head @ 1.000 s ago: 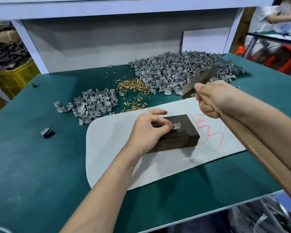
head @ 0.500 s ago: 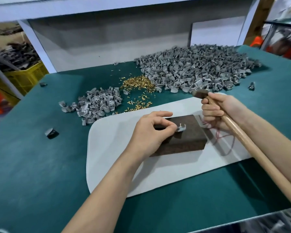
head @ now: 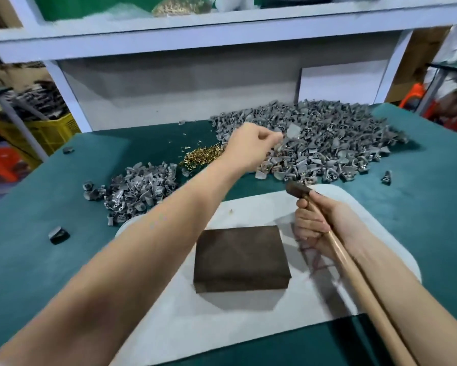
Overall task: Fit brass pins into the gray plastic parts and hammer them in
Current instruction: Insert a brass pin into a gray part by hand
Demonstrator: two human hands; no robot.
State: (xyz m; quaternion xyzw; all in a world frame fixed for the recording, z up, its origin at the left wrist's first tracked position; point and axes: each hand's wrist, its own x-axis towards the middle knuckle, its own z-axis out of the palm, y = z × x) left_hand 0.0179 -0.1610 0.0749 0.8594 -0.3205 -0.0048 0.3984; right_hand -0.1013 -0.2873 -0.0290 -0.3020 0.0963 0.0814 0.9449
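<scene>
My left hand (head: 251, 147) reaches out over the near edge of the big heap of gray plastic parts (head: 333, 143), fingers curled. A pale gray part (head: 292, 132) sits right at its fingertips; whether the fingers still hold it I cannot tell. My right hand (head: 319, 223) grips the hammer's wooden handle (head: 354, 281) just below the dark head (head: 298, 190), low over the white mat (head: 248, 326). The dark block (head: 240, 257) lies on the mat with its top bare. Brass pins (head: 203, 157) lie in a small heap left of my left hand.
A smaller heap of gray parts (head: 140, 188) lies at the left of the green table (head: 37, 260). Single dark pieces (head: 59, 235) (head: 387, 177) lie scattered. A white shelf (head: 222, 35) overhangs the back. A yellow crate (head: 50, 130) stands off to the left.
My left hand left the block, taking the gray part with it, and reached far out to the big heap. The hammer stayed low beside the block. The camera tilted up.
</scene>
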